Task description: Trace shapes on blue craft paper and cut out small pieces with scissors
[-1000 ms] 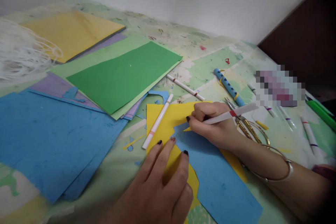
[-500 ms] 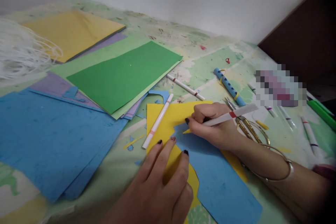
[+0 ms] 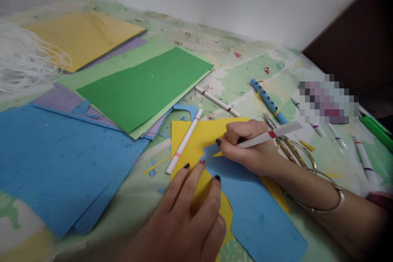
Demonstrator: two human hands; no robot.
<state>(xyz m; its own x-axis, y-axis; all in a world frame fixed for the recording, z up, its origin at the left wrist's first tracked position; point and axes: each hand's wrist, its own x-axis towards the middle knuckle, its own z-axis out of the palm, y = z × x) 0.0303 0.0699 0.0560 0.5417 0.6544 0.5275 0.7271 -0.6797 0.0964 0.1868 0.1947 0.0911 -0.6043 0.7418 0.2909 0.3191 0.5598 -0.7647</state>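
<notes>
The pen (image 3: 258, 138) is pinched in the fingers of the right hand (image 3: 256, 154), slanted down-left over blue paper (image 3: 264, 217); near its tip, the left hand (image 3: 188, 213) is laid on yellow paper (image 3: 211, 131), fingers parted.

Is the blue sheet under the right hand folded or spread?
Spread: the blue sheet lies flat beneath the right hand, with no visible fold.
</notes>
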